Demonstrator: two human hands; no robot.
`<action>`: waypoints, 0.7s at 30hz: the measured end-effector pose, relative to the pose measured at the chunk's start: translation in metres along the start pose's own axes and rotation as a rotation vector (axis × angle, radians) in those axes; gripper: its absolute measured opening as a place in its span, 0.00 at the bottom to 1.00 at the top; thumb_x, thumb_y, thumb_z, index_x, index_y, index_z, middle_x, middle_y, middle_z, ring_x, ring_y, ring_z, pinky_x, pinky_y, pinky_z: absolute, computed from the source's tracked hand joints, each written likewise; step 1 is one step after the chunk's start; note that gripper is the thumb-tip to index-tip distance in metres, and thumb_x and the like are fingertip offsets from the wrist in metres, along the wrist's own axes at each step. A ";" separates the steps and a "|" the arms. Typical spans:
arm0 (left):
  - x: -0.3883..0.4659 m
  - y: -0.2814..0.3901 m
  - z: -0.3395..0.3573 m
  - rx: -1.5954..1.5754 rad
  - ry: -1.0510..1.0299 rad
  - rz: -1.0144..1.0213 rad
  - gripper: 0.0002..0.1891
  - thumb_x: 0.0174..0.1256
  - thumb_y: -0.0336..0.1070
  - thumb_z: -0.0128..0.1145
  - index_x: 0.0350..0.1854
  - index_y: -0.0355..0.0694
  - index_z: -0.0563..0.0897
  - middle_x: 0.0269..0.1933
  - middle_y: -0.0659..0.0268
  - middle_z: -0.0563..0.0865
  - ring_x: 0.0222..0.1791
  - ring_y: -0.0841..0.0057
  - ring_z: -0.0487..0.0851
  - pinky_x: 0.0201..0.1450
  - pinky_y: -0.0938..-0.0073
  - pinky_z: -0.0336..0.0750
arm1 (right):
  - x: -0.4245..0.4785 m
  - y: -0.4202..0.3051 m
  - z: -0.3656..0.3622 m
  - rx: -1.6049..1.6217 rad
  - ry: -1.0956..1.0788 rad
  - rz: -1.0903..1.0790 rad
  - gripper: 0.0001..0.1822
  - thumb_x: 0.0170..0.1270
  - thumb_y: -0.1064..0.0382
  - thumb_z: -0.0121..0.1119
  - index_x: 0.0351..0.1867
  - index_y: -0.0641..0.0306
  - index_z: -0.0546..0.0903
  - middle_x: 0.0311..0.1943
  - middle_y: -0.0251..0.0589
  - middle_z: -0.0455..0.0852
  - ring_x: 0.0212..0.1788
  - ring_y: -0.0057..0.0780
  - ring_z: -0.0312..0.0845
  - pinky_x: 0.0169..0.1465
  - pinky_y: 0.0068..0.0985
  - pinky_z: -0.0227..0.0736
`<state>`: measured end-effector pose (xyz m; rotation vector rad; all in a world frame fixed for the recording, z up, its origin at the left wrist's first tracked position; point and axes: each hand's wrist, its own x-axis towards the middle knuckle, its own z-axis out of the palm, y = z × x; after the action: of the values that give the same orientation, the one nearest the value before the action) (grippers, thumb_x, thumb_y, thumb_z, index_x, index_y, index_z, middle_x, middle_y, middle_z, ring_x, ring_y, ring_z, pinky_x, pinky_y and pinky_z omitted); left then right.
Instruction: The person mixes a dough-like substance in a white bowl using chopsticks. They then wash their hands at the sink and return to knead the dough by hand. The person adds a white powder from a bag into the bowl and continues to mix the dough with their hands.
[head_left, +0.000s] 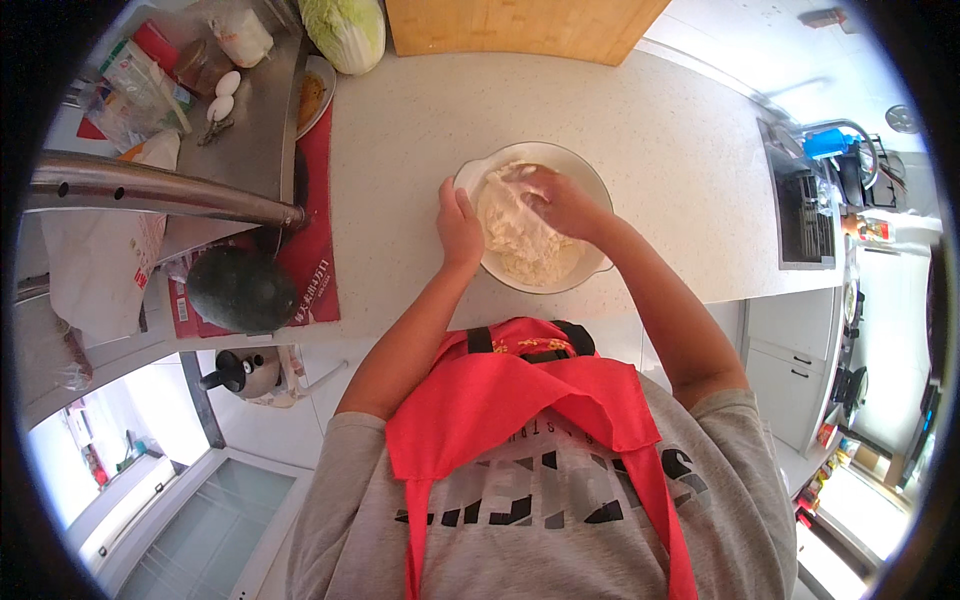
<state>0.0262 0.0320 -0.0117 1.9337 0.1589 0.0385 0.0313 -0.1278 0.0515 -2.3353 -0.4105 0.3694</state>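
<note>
A white round bowl (598, 166) with a thin dark rim and small lugs stands on the speckled countertop before me. Crumbly, floury dough (517, 225) fills much of it, with loose clumps towards the near side. My left hand (459, 229) grips the bowl's left side, thumb at the rim and fingers around the outer wall. Inside the bowl, my right hand (555, 201) has its curled fingers in the dough at the far side. Flour coats those fingers, and they are slightly blurred; the dough partly hides their tips.
A wooden board (525, 30) and a napa cabbage (346, 34) are at the counter's far side. Leftward are a dark green melon (241, 289) on a red box (319, 277), a metal rack tube (172, 187) and two eggs (223, 96). A sink (806, 217) lies right.
</note>
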 end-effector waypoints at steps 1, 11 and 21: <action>0.000 -0.003 0.001 -0.002 0.013 0.013 0.17 0.65 0.36 0.35 0.52 0.32 0.65 0.48 0.48 0.73 0.47 0.56 0.73 0.49 0.65 0.66 | 0.000 -0.003 -0.004 0.117 0.071 0.015 0.19 0.54 0.67 0.51 0.50 0.62 0.72 0.49 0.47 0.73 0.49 0.42 0.70 0.49 0.32 0.67; -0.012 0.000 -0.002 0.011 0.034 0.023 0.17 0.65 0.37 0.35 0.52 0.31 0.64 0.49 0.46 0.72 0.48 0.52 0.71 0.48 0.62 0.65 | -0.003 0.007 0.054 0.158 0.039 0.472 0.11 0.38 0.62 0.58 0.17 0.68 0.71 0.16 0.48 0.74 0.22 0.40 0.72 0.29 0.33 0.67; -0.008 -0.010 -0.003 0.012 0.074 0.061 0.17 0.64 0.36 0.36 0.52 0.33 0.64 0.46 0.47 0.74 0.45 0.54 0.73 0.47 0.64 0.66 | 0.020 0.012 0.041 0.409 -0.289 0.516 0.08 0.46 0.68 0.54 0.29 0.68 0.74 0.26 0.41 0.78 0.27 0.26 0.75 0.31 0.22 0.72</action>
<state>0.0168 0.0366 -0.0193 1.9503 0.1493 0.1500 0.0360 -0.1035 0.0117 -1.9585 0.1407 0.9494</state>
